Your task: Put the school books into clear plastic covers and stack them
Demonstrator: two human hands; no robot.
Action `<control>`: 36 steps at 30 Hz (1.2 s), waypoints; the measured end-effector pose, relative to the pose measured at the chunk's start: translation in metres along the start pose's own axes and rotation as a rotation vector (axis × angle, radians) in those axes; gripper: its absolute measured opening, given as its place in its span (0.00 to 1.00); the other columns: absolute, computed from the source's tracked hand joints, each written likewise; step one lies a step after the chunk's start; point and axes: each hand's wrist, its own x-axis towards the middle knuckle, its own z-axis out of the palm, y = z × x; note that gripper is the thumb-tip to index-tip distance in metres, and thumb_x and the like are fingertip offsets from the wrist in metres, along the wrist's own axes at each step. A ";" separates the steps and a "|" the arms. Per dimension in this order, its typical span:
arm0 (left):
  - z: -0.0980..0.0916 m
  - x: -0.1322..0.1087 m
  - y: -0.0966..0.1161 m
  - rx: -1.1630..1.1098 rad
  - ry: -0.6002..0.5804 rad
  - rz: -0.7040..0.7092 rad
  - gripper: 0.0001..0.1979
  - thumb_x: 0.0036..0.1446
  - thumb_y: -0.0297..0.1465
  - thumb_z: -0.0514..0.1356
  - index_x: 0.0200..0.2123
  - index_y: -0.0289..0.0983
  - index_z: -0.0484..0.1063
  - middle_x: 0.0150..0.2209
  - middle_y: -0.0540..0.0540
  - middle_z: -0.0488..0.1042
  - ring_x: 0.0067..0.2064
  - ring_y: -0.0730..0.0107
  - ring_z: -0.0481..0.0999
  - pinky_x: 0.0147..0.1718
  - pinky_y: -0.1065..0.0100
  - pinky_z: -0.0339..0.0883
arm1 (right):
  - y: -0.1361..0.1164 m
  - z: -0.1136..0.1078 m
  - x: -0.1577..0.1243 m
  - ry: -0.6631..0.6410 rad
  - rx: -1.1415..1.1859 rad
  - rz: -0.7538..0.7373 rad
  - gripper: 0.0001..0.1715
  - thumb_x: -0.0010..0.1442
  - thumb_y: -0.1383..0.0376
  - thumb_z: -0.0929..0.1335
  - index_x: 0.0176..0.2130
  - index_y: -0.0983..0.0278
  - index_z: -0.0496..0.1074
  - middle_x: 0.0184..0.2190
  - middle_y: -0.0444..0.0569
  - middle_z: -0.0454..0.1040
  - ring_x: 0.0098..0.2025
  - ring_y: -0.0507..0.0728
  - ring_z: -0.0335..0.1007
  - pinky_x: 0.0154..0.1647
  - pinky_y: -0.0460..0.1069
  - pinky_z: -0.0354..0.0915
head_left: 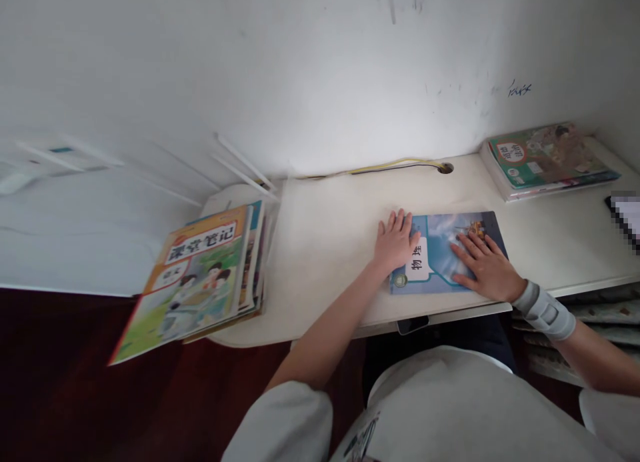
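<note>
A blue physics textbook lies closed on the white desk, turned sideways to me. My left hand rests flat at its left end, palm down, with the fingers slightly apart and partly past the cover's edge. Over the right half of the cover lies my right hand, its fingers spread and pointing up and left. A grey-white band circles the right wrist. Neither hand grips the book; both press or rest on it from above.
On the left stands a pile of books, its top one jutting past the desk edge. Another book stack is at the back right, near a dark-edged, blurred-out object. Cables run along the wall into a round desk hole.
</note>
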 end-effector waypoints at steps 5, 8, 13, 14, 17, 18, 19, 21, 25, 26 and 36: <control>0.001 -0.003 0.002 0.001 0.015 -0.011 0.32 0.64 0.44 0.38 0.66 0.35 0.46 0.68 0.41 0.44 0.68 0.53 0.41 0.62 0.47 0.41 | -0.012 -0.008 0.046 -0.052 0.033 -0.085 0.39 0.64 0.47 0.54 0.60 0.73 0.60 0.60 0.65 0.59 0.61 0.67 0.55 0.59 0.61 0.52; 0.000 -0.005 0.004 0.022 0.020 -0.009 0.31 0.64 0.43 0.38 0.65 0.32 0.46 0.67 0.40 0.45 0.67 0.53 0.43 0.62 0.48 0.42 | -0.024 -0.001 0.082 -0.093 0.102 -0.166 0.43 0.63 0.45 0.53 0.62 0.75 0.56 0.63 0.63 0.55 0.64 0.66 0.49 0.62 0.62 0.47; -0.001 -0.002 0.000 0.017 0.001 -0.019 0.31 0.64 0.42 0.37 0.66 0.32 0.46 0.68 0.41 0.44 0.68 0.54 0.42 0.63 0.50 0.41 | 0.011 0.013 0.089 -0.081 0.101 -0.091 0.43 0.64 0.46 0.52 0.64 0.75 0.52 0.65 0.61 0.50 0.66 0.64 0.44 0.64 0.60 0.44; -0.001 -0.002 -0.001 0.010 -0.007 -0.022 0.31 0.64 0.42 0.37 0.66 0.33 0.45 0.68 0.42 0.43 0.68 0.55 0.41 0.63 0.50 0.41 | 0.025 0.014 0.083 -0.078 0.084 -0.042 0.42 0.64 0.46 0.52 0.63 0.75 0.52 0.65 0.62 0.51 0.66 0.64 0.44 0.64 0.60 0.44; 0.000 -0.002 -0.001 -0.006 -0.014 -0.031 0.32 0.64 0.43 0.37 0.66 0.33 0.45 0.68 0.42 0.43 0.68 0.56 0.41 0.63 0.51 0.41 | 0.062 0.016 0.063 -0.061 0.050 0.109 0.39 0.65 0.49 0.52 0.63 0.75 0.55 0.64 0.61 0.53 0.66 0.63 0.45 0.63 0.58 0.45; 0.001 -0.003 -0.001 -0.009 -0.009 -0.036 0.32 0.64 0.43 0.37 0.66 0.33 0.45 0.68 0.42 0.44 0.68 0.57 0.41 0.63 0.51 0.40 | 0.070 0.016 0.057 -0.053 0.045 0.167 0.37 0.65 0.51 0.52 0.62 0.74 0.55 0.64 0.61 0.54 0.66 0.63 0.46 0.63 0.57 0.46; 0.001 -0.003 -0.001 -0.013 -0.003 -0.045 0.32 0.64 0.42 0.37 0.66 0.32 0.46 0.67 0.42 0.44 0.68 0.57 0.42 0.63 0.52 0.40 | 0.076 0.017 0.052 -0.042 0.039 0.229 0.36 0.66 0.52 0.52 0.62 0.74 0.56 0.64 0.60 0.54 0.66 0.62 0.46 0.63 0.57 0.46; 0.001 -0.002 -0.002 -0.016 0.020 -0.083 0.32 0.63 0.42 0.37 0.65 0.30 0.47 0.67 0.40 0.45 0.68 0.56 0.43 0.63 0.51 0.40 | 0.080 0.016 0.044 -0.014 0.020 0.355 0.33 0.66 0.55 0.53 0.60 0.72 0.59 0.63 0.59 0.55 0.65 0.62 0.48 0.62 0.57 0.48; 0.001 0.002 -0.005 -0.009 0.114 -0.258 0.34 0.62 0.43 0.40 0.62 0.21 0.52 0.64 0.29 0.51 0.66 0.50 0.48 0.62 0.49 0.42 | 0.073 0.010 0.040 0.073 -0.044 0.538 0.30 0.64 0.55 0.56 0.57 0.70 0.63 0.61 0.62 0.59 0.62 0.65 0.53 0.59 0.60 0.50; 0.000 0.003 -0.006 -0.010 0.140 -0.287 0.34 0.62 0.43 0.41 0.61 0.20 0.54 0.63 0.27 0.53 0.66 0.48 0.49 0.62 0.48 0.43 | 0.071 0.008 0.041 0.093 -0.049 0.571 0.30 0.63 0.55 0.57 0.56 0.71 0.63 0.60 0.63 0.61 0.60 0.65 0.55 0.58 0.61 0.51; -0.010 0.004 -0.013 -0.224 0.318 -0.271 0.19 0.62 0.35 0.48 0.51 0.35 0.68 0.60 0.36 0.63 0.62 0.55 0.58 0.59 0.51 0.50 | 0.080 0.011 0.048 0.144 0.138 0.633 0.23 0.60 0.54 0.60 0.47 0.64 0.70 0.48 0.59 0.70 0.49 0.66 0.64 0.45 0.61 0.61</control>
